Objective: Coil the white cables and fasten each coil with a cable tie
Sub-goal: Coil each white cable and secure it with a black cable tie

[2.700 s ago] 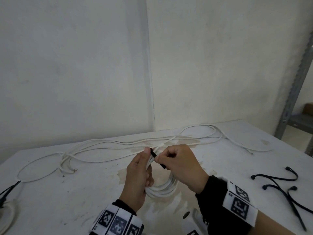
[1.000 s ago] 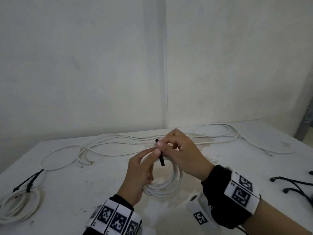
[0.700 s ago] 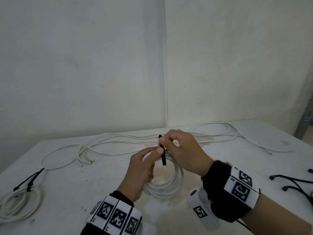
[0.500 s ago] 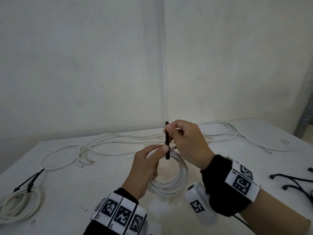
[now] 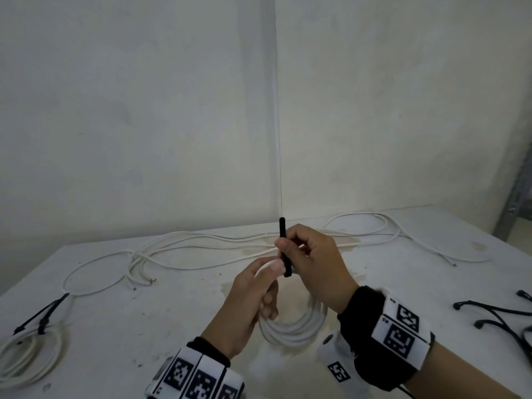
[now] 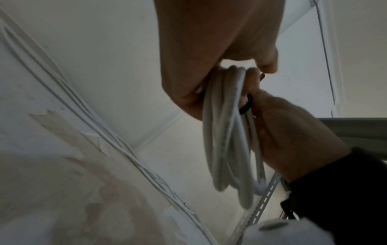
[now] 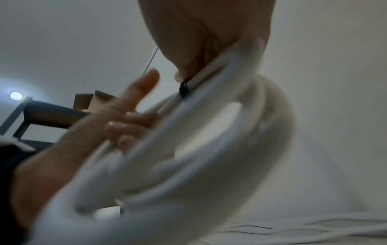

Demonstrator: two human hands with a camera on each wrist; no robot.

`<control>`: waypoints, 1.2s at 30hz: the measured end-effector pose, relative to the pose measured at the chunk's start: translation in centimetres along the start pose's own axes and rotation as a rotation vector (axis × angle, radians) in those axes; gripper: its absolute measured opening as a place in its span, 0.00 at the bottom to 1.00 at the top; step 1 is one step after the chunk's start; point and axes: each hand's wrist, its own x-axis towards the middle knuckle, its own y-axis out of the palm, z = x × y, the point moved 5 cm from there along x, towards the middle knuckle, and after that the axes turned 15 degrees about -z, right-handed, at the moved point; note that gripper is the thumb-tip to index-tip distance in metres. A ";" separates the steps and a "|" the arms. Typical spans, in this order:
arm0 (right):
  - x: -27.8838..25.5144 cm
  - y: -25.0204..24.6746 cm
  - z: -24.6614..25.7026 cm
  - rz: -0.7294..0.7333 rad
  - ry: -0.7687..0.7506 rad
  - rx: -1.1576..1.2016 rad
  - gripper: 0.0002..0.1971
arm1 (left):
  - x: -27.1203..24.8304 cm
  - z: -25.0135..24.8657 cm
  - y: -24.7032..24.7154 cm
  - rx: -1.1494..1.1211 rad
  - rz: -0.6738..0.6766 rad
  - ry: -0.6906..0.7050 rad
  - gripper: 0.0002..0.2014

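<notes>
My left hand (image 5: 269, 286) grips the top of a coil of white cable (image 5: 293, 326) that hangs just above the table (image 5: 172, 312). A black cable tie (image 5: 283, 240) wraps the coil's top, and its tail points straight up. My right hand (image 5: 289, 250) pinches that tail between thumb and forefinger. The left wrist view shows the coil (image 6: 226, 132) hanging from my fingers, with the tie's loop (image 6: 246, 106) against it. The right wrist view is blurred, but the tie (image 7: 184, 90) shows on the coil (image 7: 209, 149).
Loose white cables (image 5: 201, 246) run across the back of the table. At the far left lies a coil (image 5: 26, 358) with a black tie (image 5: 43, 315) around it. Spare black ties (image 5: 495, 315) lie at the right edge, and a metal shelf post (image 5: 518, 197) stands beyond.
My right hand has drawn the tie's tail upward, so more of it stands above my fingers. Both hands and the coil have risen a little off the table.
</notes>
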 end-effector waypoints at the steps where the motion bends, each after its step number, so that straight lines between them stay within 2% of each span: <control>1: 0.0 -0.1 -0.2 -0.011 -0.009 0.000 0.16 | 0.0 -0.1 0.1 0.046 0.042 0.006 0.13; 4: -0.1 -0.6 -0.3 -0.033 -0.042 -0.017 0.17 | 0.6 -0.7 -0.2 0.253 0.112 0.121 0.12; 7: -0.3 -0.8 -0.6 -0.048 -0.068 -0.030 0.19 | 1.3 -1.1 -0.6 0.372 0.127 0.257 0.14; 9: -0.3 -0.7 -0.7 -0.046 -0.092 -0.057 0.18 | 1.6 -1.1 -1.1 0.490 0.093 0.315 0.17; 12: -0.4 -0.7 -1.0 -0.055 -0.106 -0.050 0.09 | 1.3 -0.9 -1.2 0.617 0.010 0.387 0.10; 14: -0.4 -0.8 -1.2 -0.073 -0.099 -0.043 0.08 | 1.0 -1.0 -0.9 0.650 -0.037 0.437 0.05; 16: -0.2 -0.8 -1.1 -0.090 -0.101 -0.046 0.09 | 0.8 -0.9 -0.5 0.594 -0.046 0.448 0.06; 20: 0.1 -1.0 -0.7 -0.095 -0.127 -0.073 0.16 | 0.7 -1.2 0.3 0.318 -0.085 0.326 0.05; 22: 0.1 -1.1 -0.7 -0.091 -0.131 -0.065 0.17 | 0.9 -1.3 0.4 0.262 -0.130 0.259 0.09; 24: 0.0 -1.1 -0.5 -0.095 -0.150 -0.058 0.13 | 0.9 -1.4 0.4 0.275 -0.158 0.259 0.16; 29: 0.3 -1.0 -0.7 -0.023 0.060 0.023 0.14 | 0.6 -1.2 0.6 0.214 -0.202 0.204 0.15; 32: 0.5 -1.2 -0.3 0.017 0.124 0.009 0.13 | 0.8 -1.7 0.8 0.196 -0.196 0.233 0.10; 36: 0.9 -1.4 0.2 -0.019 0.130 -0.011 0.15 | 0.9 -2.9 0.9 0.255 -0.171 0.326 0.10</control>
